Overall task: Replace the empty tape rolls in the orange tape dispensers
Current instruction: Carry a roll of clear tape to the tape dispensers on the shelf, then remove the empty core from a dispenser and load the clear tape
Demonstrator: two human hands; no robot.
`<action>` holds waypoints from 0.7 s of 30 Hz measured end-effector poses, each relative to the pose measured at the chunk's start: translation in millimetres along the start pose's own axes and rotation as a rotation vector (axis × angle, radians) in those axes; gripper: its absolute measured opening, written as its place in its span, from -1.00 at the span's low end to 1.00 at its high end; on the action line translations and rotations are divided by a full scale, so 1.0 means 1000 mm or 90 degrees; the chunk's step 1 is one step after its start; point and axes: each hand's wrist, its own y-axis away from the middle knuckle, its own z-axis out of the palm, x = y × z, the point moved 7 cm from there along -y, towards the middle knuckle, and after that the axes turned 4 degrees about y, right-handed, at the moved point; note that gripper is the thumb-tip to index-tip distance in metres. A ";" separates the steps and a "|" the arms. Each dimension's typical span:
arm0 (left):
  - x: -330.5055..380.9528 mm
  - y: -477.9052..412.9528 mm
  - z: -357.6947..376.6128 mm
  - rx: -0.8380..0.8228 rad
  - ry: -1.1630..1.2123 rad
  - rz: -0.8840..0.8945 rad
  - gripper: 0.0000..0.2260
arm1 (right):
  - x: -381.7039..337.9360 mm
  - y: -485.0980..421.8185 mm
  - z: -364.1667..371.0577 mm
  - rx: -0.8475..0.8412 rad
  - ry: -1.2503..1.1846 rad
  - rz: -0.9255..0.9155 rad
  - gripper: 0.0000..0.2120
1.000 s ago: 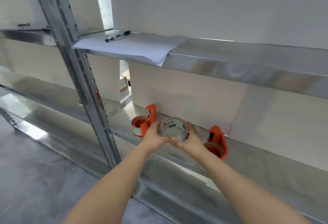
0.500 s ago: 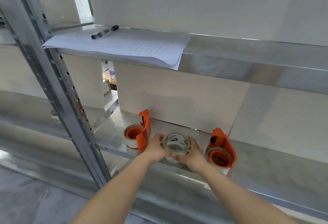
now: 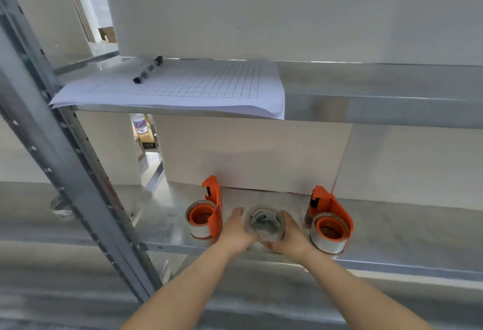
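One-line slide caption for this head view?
Both hands grip a clear tape roll between two orange dispensers.

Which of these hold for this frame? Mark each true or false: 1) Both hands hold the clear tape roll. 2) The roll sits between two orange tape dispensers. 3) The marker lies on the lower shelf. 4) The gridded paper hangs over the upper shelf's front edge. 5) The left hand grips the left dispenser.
1) True: the left hand and right hand clasp the clear tape roll from either side.
2) True: the left dispenser and right dispenser flank it on the lower shelf.
3) False: the marker lies on the gridded paper on the upper shelf.
4) True.
5) False: the left hand is on the roll, beside that dispenser.
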 end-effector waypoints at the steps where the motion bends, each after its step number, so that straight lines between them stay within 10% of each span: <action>1: 0.005 -0.001 -0.005 0.014 -0.007 0.011 -0.22 | 0.002 -0.002 -0.003 -0.008 0.013 0.013 -0.09; 9: 0.003 -0.011 -0.089 0.135 -0.129 0.088 -0.31 | -0.030 -0.012 -0.013 0.038 0.237 -0.069 0.01; 21: -0.091 -0.012 -0.109 -0.036 -0.037 -0.076 -0.04 | -0.088 -0.024 0.085 -0.095 0.141 -0.077 -0.18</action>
